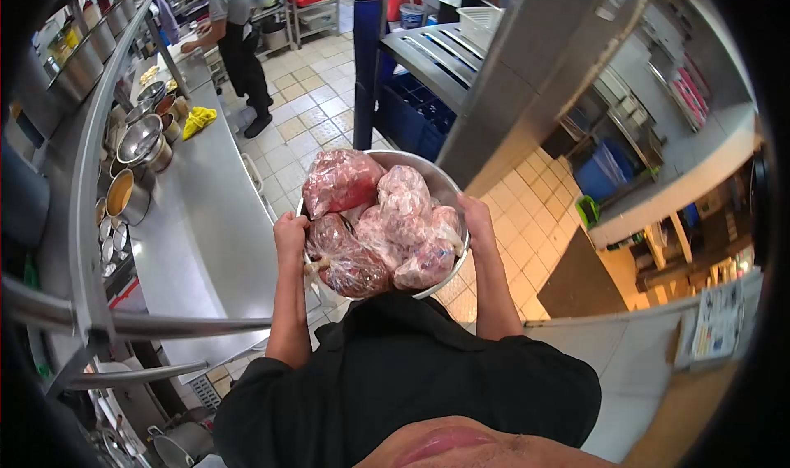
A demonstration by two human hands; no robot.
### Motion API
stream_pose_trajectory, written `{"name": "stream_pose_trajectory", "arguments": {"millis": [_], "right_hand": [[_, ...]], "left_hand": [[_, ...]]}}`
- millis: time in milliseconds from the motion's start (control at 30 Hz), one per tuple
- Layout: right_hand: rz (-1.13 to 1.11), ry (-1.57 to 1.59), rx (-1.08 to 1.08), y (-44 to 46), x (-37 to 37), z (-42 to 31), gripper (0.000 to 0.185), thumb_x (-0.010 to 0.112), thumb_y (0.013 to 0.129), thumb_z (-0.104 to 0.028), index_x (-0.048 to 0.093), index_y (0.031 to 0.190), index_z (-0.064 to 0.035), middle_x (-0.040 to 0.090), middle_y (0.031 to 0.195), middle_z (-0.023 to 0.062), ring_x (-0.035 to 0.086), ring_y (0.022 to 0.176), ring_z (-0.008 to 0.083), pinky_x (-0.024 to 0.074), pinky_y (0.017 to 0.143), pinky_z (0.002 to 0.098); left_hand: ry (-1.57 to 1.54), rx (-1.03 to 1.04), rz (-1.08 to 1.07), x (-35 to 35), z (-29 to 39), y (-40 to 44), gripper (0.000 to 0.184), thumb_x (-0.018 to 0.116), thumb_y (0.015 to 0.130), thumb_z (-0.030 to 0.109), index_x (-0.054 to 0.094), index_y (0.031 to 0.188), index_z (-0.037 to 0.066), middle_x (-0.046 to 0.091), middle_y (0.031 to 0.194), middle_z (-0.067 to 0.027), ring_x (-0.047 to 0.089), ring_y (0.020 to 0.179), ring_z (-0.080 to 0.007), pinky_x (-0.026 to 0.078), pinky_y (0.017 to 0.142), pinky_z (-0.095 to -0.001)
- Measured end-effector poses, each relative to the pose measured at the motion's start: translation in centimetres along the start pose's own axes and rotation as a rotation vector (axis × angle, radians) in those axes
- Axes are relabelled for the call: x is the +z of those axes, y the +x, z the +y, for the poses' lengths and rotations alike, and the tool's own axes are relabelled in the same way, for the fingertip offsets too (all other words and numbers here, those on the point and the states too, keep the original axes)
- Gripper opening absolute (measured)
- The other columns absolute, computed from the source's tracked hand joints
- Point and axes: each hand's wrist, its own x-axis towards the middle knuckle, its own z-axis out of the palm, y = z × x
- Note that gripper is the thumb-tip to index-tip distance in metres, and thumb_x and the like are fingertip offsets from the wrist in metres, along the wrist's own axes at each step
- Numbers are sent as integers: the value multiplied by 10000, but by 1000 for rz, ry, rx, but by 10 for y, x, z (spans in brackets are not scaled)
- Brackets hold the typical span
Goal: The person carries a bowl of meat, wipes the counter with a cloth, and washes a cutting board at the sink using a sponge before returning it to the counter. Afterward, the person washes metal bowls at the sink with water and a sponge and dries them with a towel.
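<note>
A large round metal bowl (446, 190) is held out in front of my body. It is heaped with several clear plastic bags of raw meat (406, 213); a redder bag (341, 180) lies at the far left and a darker one with a knotted end (354, 264) at the near left. My left hand (290, 236) grips the bowl's left rim, fingers closed round it. On the opposite side my right hand (477, 221) is closed on the right rim. The bowl's underside is hidden.
A long steel counter (193, 246) with pots (127, 196) and a yellow cloth (198, 122) runs along the left. Metal rails (189, 326) stand at near left. A pillar (527, 81) and slatted steel rack (436, 57) rise ahead right. A co-worker (239, 40) stands at the far counter.
</note>
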Motion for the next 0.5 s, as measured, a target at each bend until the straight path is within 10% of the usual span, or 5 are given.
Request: {"name": "stream_pose_trajectory", "arguments": {"millis": [500], "right_hand": [[-409,-95,-51,333,230,-75,196,595,875,-180,618,749,-31,574,718,4,490,655,87,410,576,273]], "left_hand": [[-167,-70,335,32,91,273,96,559,644,1,475,600,-8,456,554,-47,408,510,-144,352,480,-314]]}}
